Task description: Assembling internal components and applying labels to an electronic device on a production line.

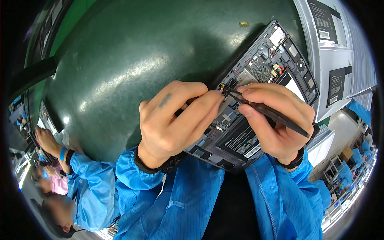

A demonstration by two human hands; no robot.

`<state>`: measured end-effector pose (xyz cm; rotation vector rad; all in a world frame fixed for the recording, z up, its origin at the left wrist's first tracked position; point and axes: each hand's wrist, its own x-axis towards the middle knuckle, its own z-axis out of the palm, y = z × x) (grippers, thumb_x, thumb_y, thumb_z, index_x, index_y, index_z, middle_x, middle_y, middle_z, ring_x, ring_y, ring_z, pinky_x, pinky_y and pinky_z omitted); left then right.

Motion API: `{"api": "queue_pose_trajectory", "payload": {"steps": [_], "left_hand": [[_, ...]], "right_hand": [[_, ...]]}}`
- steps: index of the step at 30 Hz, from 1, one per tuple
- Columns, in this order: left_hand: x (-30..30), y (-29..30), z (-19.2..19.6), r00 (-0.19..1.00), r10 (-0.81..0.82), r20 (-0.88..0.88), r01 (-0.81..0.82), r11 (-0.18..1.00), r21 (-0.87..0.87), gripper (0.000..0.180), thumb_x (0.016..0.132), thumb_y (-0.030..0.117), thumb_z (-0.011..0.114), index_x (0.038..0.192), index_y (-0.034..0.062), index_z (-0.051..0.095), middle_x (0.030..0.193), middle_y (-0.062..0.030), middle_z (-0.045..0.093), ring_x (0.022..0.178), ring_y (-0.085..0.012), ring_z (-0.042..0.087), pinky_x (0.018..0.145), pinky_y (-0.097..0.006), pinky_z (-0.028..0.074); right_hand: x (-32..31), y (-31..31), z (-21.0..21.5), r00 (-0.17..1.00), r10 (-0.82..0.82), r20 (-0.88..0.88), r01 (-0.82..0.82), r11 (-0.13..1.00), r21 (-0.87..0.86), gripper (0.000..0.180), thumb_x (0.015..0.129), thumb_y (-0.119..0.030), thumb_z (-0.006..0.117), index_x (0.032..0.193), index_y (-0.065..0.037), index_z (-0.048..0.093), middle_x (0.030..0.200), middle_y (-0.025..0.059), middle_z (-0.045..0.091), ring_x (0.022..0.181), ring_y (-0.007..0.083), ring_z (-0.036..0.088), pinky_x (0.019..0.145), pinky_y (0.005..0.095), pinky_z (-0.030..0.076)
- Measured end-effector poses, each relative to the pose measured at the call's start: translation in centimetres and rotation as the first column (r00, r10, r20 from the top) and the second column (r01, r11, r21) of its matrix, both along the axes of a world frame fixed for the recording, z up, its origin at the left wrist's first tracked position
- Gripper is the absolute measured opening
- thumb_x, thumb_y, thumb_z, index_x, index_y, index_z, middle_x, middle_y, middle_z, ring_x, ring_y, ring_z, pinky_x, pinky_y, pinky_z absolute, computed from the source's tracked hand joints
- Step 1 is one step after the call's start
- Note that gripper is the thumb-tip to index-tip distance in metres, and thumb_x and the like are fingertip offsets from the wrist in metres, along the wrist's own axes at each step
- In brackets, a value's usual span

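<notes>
An opened laptop base [264,62] lies at a slant on the green bench, its circuit board and parts bare. A black battery [239,141] with a printed label sits in its near side. My right hand [276,118] is closed round black tweezers [276,114], whose tips reach small dark parts near the laptop's left edge. My left hand [172,120] is closed beside those tips, its fingertips pressed together at the same spot. What the left fingers pinch, if anything, is too small to make out.
A green mat [120,52] covers the bench, with a scrap of yellow film [244,24] on it. White trays [326,60] holding black batteries [340,86] stand to the right. At the left, a co-worker's hand [48,142] is near another device [49,116].
</notes>
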<state>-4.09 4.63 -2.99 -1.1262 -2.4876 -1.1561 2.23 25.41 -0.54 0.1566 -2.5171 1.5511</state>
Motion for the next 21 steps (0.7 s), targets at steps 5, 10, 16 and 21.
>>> {"api": "queue_pose_trajectory", "payload": {"steps": [5,10,16,21], "left_hand": [[0.0,-0.1,0.2,1.000,-0.002,0.018,0.002,1.000,-0.008,0.023,0.068,-0.003,0.085,0.089,0.0016,0.078,0.083,-0.0089,0.068,0.068,-0.0204,0.069,0.057,-0.030,0.054],[-0.1,0.1,-0.2,1.000,-0.012,-0.024,0.013,1.000,0.021,0.024,0.066,-0.002,0.085,0.089,0.0021,0.077,0.085,-0.0087,0.068,0.068,-0.0205,0.069,0.054,-0.029,0.055],[-0.2,0.0,-0.2,1.000,-0.012,-0.022,0.012,1.000,0.013,0.025,0.066,-0.002,0.084,0.089,0.0018,0.077,0.085,-0.0087,0.068,0.069,-0.0206,0.069,0.054,-0.029,0.055],[0.1,0.1,0.2,1.000,-0.005,0.017,0.005,1.000,-0.002,0.024,0.068,-0.004,0.084,0.090,0.0017,0.077,0.084,-0.0091,0.069,0.069,-0.0210,0.069,0.059,-0.031,0.055]], "right_hand": [[-0.1,0.1,0.0,0.999,0.048,-0.020,-0.048,0.999,-0.018,0.024,0.079,0.007,0.081,0.101,0.009,0.073,0.098,0.0228,0.076,0.091,0.0277,0.076,0.081,0.0314,0.060],[-0.1,0.1,0.2,1.000,-0.010,0.027,0.011,0.999,-0.035,0.024,0.078,0.007,0.081,0.100,0.009,0.073,0.099,0.0228,0.076,0.091,0.0282,0.076,0.081,0.0319,0.060],[-0.2,0.0,0.1,1.000,-0.001,-0.021,0.001,1.000,0.017,0.024,0.078,0.007,0.081,0.101,0.007,0.074,0.098,0.0219,0.077,0.091,0.0284,0.077,0.081,0.0320,0.060],[-0.2,0.0,-0.3,0.999,-0.017,-0.049,0.017,1.000,0.005,0.023,0.077,0.004,0.083,0.099,0.003,0.076,0.095,0.0164,0.076,0.084,0.0286,0.077,0.073,0.0327,0.061]]}}
